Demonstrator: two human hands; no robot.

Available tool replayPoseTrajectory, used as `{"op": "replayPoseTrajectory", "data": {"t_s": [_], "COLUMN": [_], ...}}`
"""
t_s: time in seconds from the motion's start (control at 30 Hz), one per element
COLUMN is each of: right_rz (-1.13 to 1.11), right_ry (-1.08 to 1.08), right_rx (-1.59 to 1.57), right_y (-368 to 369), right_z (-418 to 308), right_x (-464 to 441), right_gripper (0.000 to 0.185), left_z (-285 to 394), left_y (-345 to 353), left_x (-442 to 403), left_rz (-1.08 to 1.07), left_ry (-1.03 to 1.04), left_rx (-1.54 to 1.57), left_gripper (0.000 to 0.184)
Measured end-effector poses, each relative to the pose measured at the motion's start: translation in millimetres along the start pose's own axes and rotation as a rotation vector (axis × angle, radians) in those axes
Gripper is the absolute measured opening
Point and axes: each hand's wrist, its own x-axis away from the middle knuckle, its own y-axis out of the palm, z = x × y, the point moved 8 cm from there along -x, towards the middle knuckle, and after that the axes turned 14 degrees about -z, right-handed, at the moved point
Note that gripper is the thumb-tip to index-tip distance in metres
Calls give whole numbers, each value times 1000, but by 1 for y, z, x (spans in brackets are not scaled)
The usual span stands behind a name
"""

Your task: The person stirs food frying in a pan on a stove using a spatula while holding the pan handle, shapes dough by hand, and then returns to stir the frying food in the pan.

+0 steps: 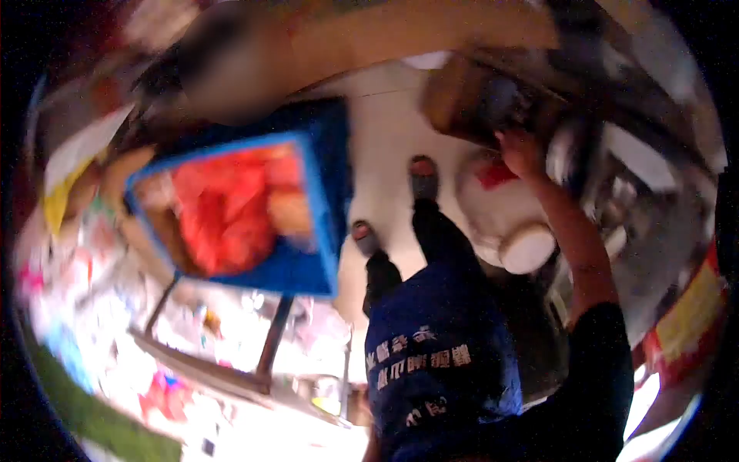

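Note:
My right hand reaches forward on the right, its fingers at the near edge of a dark brown box-like container. Motion blur smears the fingers, and whether they grip that edge I cannot make out. Just below the hand, a small red piece lies on a pale round surface, perhaps a tub or lid. A sliver of skin beside my blue apron may be my left hand; its fingers are hidden.
A blue-rimmed crate holding a red plastic bag stands to my left. Nearer lies a pale round container. Another person, blurred, is at the upper left by a long brown surface. Plastic-wrapped clutter fills the far left.

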Motion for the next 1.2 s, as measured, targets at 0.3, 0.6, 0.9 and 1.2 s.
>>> {"op": "replayPoseTrajectory", "data": {"t_s": [0.3, 0.6, 0.9, 1.2], "right_rz": [-318, -548, -522, -618], "right_ry": [-205, -149, -385, -1300], "right_rx": [-573, -445, -365, -281], "right_y": [-53, -119, -269, -404], "right_z": [-164, -203, -364, -604], "right_x": [93, 170, 182, 277], "right_gripper": [22, 19, 21, 34], "left_z": [-29, -56, -75, 58], "left_y": [36, 66, 38, -56], "left_x": [36, 44, 17, 154], "left_rz": [27, 84, 238, -184], "left_ry": [5, -250, -107, 352], "left_rx": [108, -6, 967, 1737], "left_gripper": [33, 40, 33, 39]}}
